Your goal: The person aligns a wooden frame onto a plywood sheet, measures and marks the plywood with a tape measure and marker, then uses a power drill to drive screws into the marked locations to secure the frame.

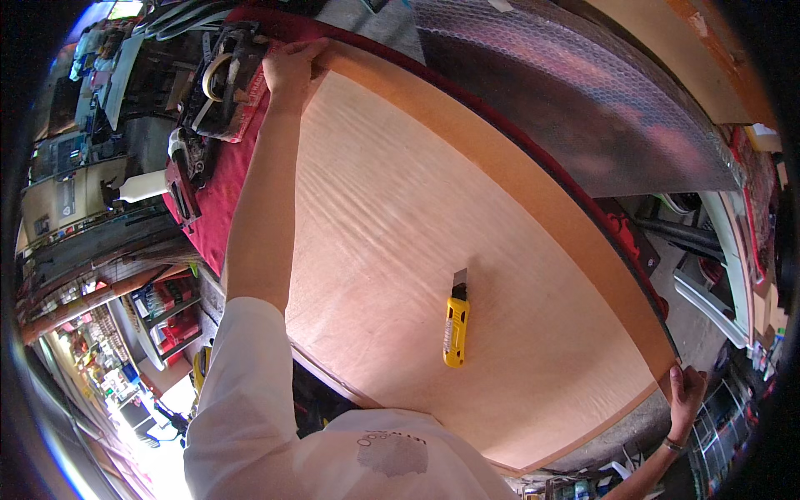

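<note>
Fingers [677, 381] of right hand [687, 402] pinch board [533, 187], lower right.
Long edge slants to left hand [292, 68], upper left; grip unclear.

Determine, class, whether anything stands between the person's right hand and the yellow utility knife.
Nothing visible stands in the way: between the right hand and the yellow utility knife, only the pale sheet and brown border show.
</note>
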A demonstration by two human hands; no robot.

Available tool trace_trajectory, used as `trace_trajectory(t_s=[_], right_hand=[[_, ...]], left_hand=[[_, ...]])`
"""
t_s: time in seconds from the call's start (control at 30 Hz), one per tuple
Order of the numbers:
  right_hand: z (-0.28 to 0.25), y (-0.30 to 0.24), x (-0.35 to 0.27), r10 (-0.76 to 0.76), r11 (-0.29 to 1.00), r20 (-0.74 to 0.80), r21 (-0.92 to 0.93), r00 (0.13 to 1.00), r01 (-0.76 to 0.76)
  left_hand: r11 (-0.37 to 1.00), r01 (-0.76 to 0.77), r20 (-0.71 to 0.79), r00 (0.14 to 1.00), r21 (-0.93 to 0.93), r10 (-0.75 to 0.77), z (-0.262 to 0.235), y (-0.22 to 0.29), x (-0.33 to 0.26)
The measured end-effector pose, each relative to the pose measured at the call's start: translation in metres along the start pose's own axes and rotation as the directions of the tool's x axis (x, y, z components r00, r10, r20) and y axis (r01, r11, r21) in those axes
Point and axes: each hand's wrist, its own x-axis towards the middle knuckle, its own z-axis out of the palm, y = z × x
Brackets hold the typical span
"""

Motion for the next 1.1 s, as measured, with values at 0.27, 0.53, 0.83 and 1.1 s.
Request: trace_trajectory(t_s=[0.27,0.53,0.83,1.1], right_hand=[[-0.006,-0.012,-0.006,-0.045,0.999,-0.017,-0.028,0.999,0.045],[0.001,-0.022,-0.001,-0.046,0.999,0.035,0.005,0.998,0.046],[0.019,-0.006,0.005,-0.131,0.991,-0.068,0.024,0.989,0.133],[0.007,0.033,0.001,-0.265,0.942,-0.022,0.209,0.964,0.264]], left_hand=[[0.955,0.168,-0.065,0.98,-0.243,-0.189,0.007,-0.001,-0.003],[0.652,-0.133,-0.176,0.905,0.746,0.387,-0.015,-0.003,-0.017],[0.461,-0.616,0.527,0.787,0.639,0.321,-0.003,-0.013,-0.036],[0.395,-0.599,0.506,0.801,0.697,0.322,-0.01,-0.036,-0.011]])
